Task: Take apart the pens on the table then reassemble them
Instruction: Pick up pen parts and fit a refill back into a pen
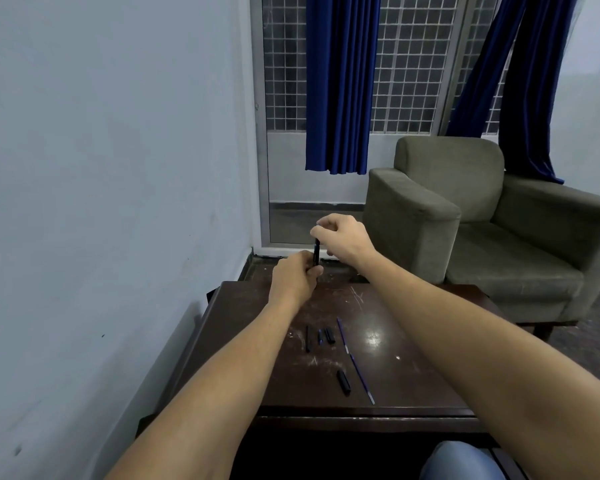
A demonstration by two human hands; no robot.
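I hold a dark pen (316, 252) upright above the far edge of the brown table (413, 382). My left hand (297, 277) grips its lower end and my right hand (343, 239) pinches its top. On the table lie loose parts: a thin black barrel (307, 338), a short blue piece (320, 336), a black cap (330, 335), two blue refills (343, 334) (362, 379) lying end to end, and another black cap (343, 381) nearer to me.
A grey-green armchair (471, 216) stands right of the table. A pale wall (101, 168) runs along the left side. Behind are a barred window and blue curtains (340, 81). My knee (461, 460) shows at the bottom.
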